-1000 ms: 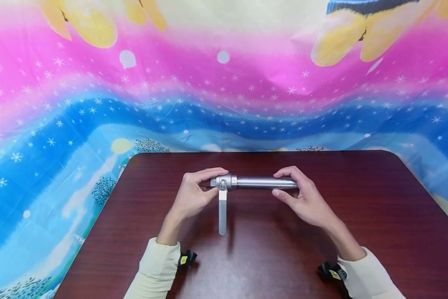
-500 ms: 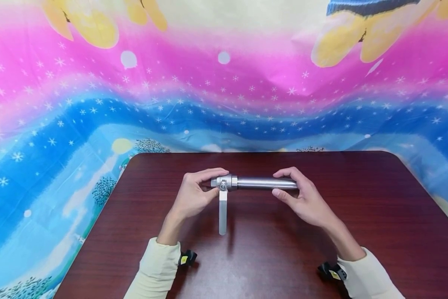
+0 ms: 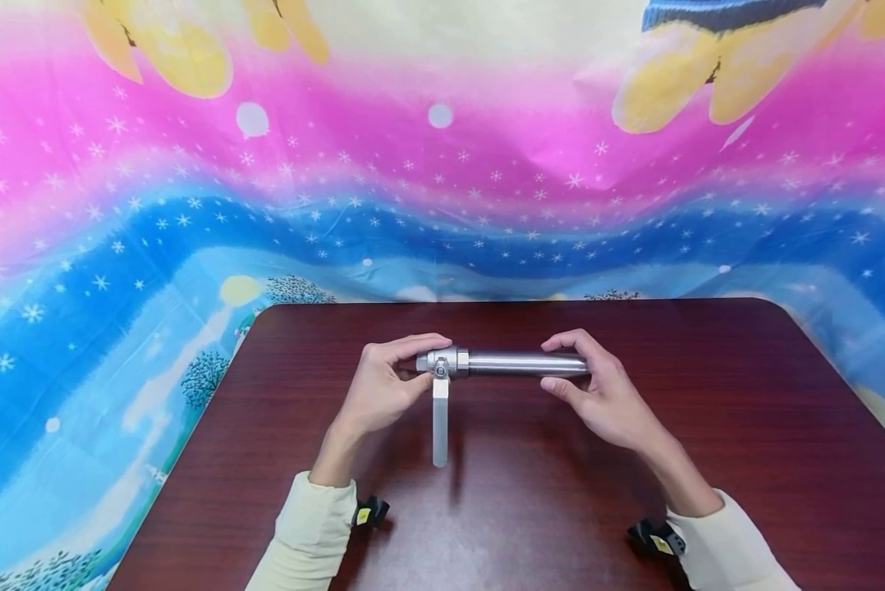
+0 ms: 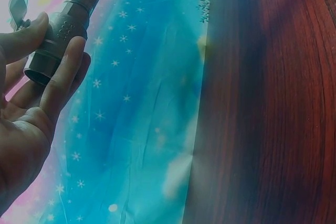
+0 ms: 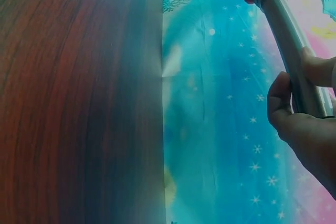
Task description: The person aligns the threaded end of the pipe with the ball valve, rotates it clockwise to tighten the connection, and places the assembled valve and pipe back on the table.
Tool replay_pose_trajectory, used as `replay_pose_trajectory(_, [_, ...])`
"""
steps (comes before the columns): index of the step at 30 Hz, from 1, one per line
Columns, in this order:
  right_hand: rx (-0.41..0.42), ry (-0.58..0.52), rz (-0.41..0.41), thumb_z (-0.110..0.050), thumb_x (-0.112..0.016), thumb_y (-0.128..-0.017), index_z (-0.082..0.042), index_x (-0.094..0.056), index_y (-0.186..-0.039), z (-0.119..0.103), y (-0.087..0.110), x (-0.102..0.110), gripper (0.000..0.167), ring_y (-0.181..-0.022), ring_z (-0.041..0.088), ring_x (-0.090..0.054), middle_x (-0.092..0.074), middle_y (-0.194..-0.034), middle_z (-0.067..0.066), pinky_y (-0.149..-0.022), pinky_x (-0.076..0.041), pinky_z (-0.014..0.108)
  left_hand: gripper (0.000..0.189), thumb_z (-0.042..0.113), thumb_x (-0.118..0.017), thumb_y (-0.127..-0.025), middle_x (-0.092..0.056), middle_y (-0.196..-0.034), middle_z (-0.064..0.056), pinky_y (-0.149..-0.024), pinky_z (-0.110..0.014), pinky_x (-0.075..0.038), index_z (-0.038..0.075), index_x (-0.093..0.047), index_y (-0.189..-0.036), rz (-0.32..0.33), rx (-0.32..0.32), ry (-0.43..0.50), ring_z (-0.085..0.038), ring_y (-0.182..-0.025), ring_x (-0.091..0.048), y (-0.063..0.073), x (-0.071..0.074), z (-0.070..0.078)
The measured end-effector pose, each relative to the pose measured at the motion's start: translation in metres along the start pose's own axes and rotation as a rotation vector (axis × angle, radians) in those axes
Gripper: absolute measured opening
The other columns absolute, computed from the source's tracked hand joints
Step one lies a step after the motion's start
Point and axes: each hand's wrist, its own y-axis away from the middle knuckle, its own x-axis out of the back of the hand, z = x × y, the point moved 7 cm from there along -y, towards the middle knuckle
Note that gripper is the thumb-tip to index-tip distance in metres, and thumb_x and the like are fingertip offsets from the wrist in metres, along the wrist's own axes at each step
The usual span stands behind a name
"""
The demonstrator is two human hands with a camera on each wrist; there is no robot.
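In the head view a metal ball valve (image 3: pixel 446 359) joins end to end with a straight steel pipe (image 3: pixel 512 362), the two lying level between my hands. My left hand (image 3: pixel 376 390) grips the valve's left end, thumb in front and fingers behind. From the valve a flat lever handle (image 3: pixel 440 427) points toward me. My right hand (image 3: pixel 608 394) holds the far right part of the pipe, with its end hidden in the palm. The left wrist view shows the valve's open hexagonal end (image 4: pixel 41 69) between thumb and fingers. In the right wrist view, thumb and fingers wrap the pipe (image 5: pixel 289 35).
Below the hands spreads a dark red-brown wooden table (image 3: pixel 531 525) with rounded far corners. Behind it hangs a printed cloth backdrop (image 3: pixel 442 222) in pink and blue with snowflakes. Black wrist cameras (image 3: pixel 371 510) sit by both pale sleeves (image 3: pixel 309 525).
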Motion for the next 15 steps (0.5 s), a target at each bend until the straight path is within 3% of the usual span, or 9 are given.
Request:
replay_pose_trajectory(5, [-0.007,0.022,0.023,0.002,-0.077,-0.094,-0.009,-0.063,-0.129,0.0004,-0.0001,0.0002,0.039,-0.094,0.010,-0.059,-0.067,-0.115,0.005,-0.079,-0.048,0.019,0.046,-0.018,-0.071,-0.083,-0.078,-0.127,-0.014,-0.076,-0.024,-0.064,0.004,-0.080,-0.124,0.003,0.001,-0.002,-0.014,-0.097,-0.070,0.0001,0.0008,-0.0011])
replay_pose_trajectory(11, [-0.008,0.015,0.021,0.001,-0.074,-0.098,-0.007,-0.063,-0.130,0.0008,-0.0005,-0.0009,0.035,-0.094,0.007,-0.060,-0.067,-0.112,0.005,-0.082,-0.049,0.018,0.048,-0.018,-0.071,-0.083,-0.078,-0.128,-0.013,-0.075,-0.025,-0.064,0.006,-0.080,-0.124,0.004,0.009,-0.005,-0.015,-0.096,-0.070,0.0003,0.0016,0.0002])
replay_pose_trajectory(15, [-0.004,-0.009,0.001,0.001,-0.073,-0.098,-0.008,-0.062,-0.132,0.0007,-0.0008,-0.0026,0.037,-0.099,0.008,-0.060,-0.066,-0.120,0.006,-0.083,-0.050,0.016,0.048,-0.018,-0.070,-0.083,-0.078,-0.128,-0.014,-0.075,-0.026,-0.064,0.005,-0.080,-0.124,0.003,0.005,-0.001,-0.015,-0.097,-0.071,0.0006,0.0015,0.0009])
